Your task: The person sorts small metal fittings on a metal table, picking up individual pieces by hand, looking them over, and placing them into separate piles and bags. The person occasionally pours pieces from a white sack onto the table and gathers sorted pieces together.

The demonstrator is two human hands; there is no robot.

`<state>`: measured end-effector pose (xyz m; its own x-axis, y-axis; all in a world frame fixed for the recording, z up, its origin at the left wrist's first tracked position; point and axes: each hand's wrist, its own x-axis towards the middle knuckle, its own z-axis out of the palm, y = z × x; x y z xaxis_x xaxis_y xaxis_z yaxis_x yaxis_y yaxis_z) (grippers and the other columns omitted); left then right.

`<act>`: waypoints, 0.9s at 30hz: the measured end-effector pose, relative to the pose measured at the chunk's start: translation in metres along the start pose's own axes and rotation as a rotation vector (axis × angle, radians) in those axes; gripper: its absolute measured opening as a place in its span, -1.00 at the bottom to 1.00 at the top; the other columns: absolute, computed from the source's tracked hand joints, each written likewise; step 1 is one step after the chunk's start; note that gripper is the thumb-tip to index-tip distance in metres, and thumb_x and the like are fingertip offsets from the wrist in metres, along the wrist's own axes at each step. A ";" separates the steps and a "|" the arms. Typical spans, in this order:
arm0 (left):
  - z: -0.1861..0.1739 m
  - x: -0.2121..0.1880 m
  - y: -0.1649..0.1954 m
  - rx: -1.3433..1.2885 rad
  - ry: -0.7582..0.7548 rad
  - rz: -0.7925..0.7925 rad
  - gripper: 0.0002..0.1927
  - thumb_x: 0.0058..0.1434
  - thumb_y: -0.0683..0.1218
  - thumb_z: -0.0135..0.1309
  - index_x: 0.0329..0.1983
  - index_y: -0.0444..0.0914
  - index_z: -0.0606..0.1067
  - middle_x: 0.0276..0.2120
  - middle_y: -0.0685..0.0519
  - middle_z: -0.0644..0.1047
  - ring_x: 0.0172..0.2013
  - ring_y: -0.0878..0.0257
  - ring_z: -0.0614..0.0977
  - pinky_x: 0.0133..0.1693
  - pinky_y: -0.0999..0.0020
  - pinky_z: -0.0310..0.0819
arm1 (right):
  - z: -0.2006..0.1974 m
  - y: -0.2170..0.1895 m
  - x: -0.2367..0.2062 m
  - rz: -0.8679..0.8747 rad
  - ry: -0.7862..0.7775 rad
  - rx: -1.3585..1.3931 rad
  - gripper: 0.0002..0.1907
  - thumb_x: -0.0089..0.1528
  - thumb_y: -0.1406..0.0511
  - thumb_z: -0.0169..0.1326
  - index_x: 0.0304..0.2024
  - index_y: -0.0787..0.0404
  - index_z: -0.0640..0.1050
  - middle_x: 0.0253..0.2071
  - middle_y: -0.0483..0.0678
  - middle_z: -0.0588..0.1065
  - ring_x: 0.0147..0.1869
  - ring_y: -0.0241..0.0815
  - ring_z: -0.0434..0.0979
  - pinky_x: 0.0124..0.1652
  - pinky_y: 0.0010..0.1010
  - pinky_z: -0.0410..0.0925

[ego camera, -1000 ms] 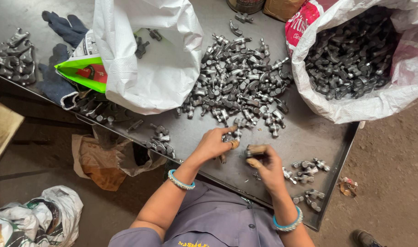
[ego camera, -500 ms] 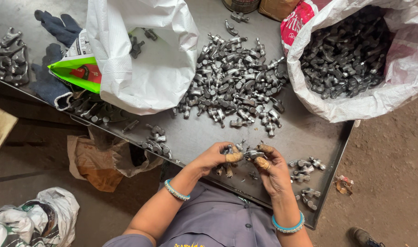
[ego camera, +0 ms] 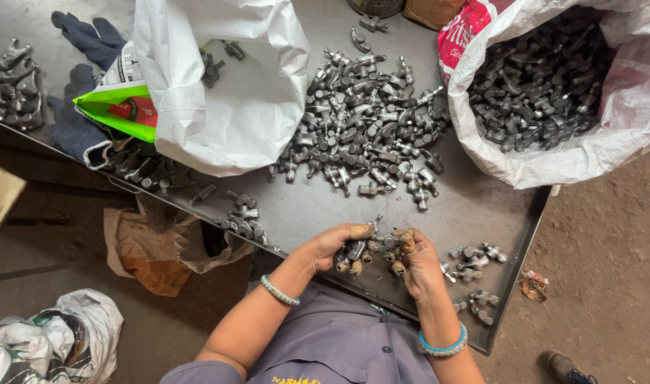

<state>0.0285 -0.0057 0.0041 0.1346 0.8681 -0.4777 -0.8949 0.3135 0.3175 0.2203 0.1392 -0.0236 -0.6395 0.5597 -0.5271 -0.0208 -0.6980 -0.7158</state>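
Spreading across most of the view, a dark metal table [ego camera: 325,206] carries everything else, its near right corner jutting over the dirt floor. At the far right sits a big white sack [ego camera: 588,153], open at the top and filled with dark forged metal parts. A second white sack [ego camera: 225,107] lies at the far left of centre, its mouth open with a few parts inside, and a green-edged bag [ego camera: 115,107] and dark gloves [ego camera: 83,35] lie to its left. Between the sacks a loose heap of grey metal parts [ego camera: 367,128] is spread over the table. Smaller clusters lie along the near edge at left [ego camera: 243,217] and at the near right corner [ego camera: 474,256]. At the near edge, the person's left hand [ego camera: 332,245] curls around a small metal part [ego camera: 355,250], fingers closed on it, thumb tip wrapped in tape. The right hand [ego camera: 417,263], just beside it and touching, grips more small parts [ego camera: 390,245] with bent, taped fingers. Both wrists wear blue bangles.
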 end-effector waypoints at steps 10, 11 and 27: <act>0.012 -0.007 0.010 0.192 0.133 0.086 -0.49 0.42 0.28 -0.06 -0.10 -0.26 0.52 -0.47 0.04 0.56 -0.66 0.28 0.61 -0.70 0.51 0.39 | 0.053 -0.030 -0.022 -0.196 0.001 -0.138 -0.79 0.19 0.28 0.28 -0.27 0.18 0.50 -0.42 -0.10 0.56 -0.47 -0.31 0.54 -0.61 -0.58 0.25; 0.013 -0.007 0.012 0.217 0.163 0.079 -0.42 0.39 0.33 -0.10 -0.12 -0.28 0.53 -0.49 0.05 0.56 -0.66 0.29 0.61 -0.73 0.53 0.35 | 0.064 -0.034 -0.025 -0.253 0.024 -0.196 -0.80 0.19 0.31 0.28 -0.24 0.19 0.50 -0.39 -0.07 0.58 -0.45 -0.30 0.54 -0.60 -0.58 0.23; 0.103 0.095 0.086 -0.130 -0.185 0.280 -0.53 0.44 0.29 0.10 -0.10 -0.21 0.52 -0.39 0.04 0.57 -0.58 0.34 0.57 -0.71 0.54 0.27 | 0.110 -0.006 -0.038 -0.742 0.189 -1.396 -0.29 -0.06 0.20 0.45 0.00 0.40 0.42 -0.12 0.21 0.40 -0.04 0.20 0.39 -0.07 -0.05 0.34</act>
<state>0.0084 0.1433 0.0704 -0.0590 0.9722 -0.2266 -0.9530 0.0127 0.3028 0.1603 0.0731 0.0504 -0.7060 0.6934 0.1440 0.4871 0.6231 -0.6120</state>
